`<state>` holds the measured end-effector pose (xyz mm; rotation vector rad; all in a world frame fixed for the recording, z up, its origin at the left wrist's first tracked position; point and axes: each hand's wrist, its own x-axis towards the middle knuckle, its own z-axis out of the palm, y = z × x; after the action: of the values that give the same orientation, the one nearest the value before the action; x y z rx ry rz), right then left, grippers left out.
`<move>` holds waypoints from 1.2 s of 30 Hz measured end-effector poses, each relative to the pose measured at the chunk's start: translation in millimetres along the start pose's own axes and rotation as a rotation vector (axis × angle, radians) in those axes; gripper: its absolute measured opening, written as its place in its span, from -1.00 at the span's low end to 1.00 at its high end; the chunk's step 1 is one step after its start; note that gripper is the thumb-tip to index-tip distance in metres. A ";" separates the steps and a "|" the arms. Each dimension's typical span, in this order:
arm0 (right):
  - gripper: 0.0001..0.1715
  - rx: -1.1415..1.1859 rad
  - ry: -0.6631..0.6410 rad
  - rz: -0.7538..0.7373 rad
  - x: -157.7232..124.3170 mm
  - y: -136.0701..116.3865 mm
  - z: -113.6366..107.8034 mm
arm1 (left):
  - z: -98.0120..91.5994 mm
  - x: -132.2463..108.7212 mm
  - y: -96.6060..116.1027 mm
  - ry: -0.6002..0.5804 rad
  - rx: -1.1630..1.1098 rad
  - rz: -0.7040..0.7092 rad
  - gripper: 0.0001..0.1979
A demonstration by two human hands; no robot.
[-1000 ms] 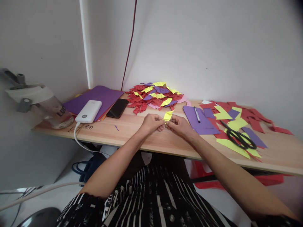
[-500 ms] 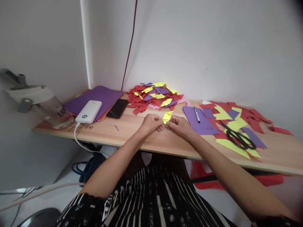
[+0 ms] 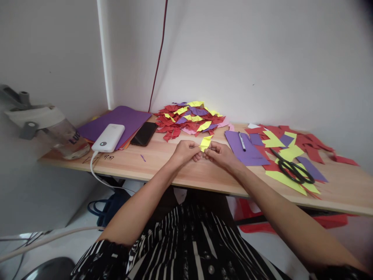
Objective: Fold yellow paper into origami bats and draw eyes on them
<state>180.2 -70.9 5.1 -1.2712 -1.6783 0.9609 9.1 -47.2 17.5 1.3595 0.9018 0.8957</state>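
Between my two hands is a small creased piece of yellow paper point(image 3: 206, 142), raised a little over the wooden table point(image 3: 163, 165). My left hand point(image 3: 187, 151) pinches its left edge, and my right hand point(image 3: 218, 152) pinches the right edge. The fingertips partly cover the paper's lower end. Beyond the hands lies a heap of folded red, yellow, purple and pink paper pieces point(image 3: 189, 118). Purple paper sheets point(image 3: 233, 146) lie just right of my right hand, with a marker pen point(image 3: 242, 141) on top.
Black-handled scissors point(image 3: 293, 169) rest on scattered paper cuttings point(image 3: 313, 146) at the right. To the left are a phone point(image 3: 144, 134), a white power bank point(image 3: 108, 138) with its cable, purple sheets point(image 3: 128, 114) and a clear bottle point(image 3: 65, 136). A wall rises behind the table.
Both hands keep their pinch on the yellow paper, whose upper end has tilted very slightly. The whole view has shifted a little; nothing else has visibly moved.
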 end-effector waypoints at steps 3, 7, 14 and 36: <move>-0.84 -0.013 0.008 -0.004 0.9 2.0 0.1 | 0.3 0.0 0.1 0.002 0.002 -0.001 -0.82; -0.86 -0.013 -0.003 -0.005 0.2 -0.1 0.2 | -0.1 -0.2 -0.5 -0.003 -0.001 0.001 -0.82; -0.84 -0.019 -0.001 -0.006 0.1 -1.8 0.5 | -0.5 0.8 -2.1 -0.011 -0.003 0.012 -0.85; -0.66 0.285 0.022 0.096 -1.7 -7.1 -2.9 | -6.6 -2.3 -5.0 0.062 0.142 0.147 -0.95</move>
<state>180.5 -73.6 12.4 -1.1729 -1.4144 1.1918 2.1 -46.8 12.4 1.5427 0.9366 1.0061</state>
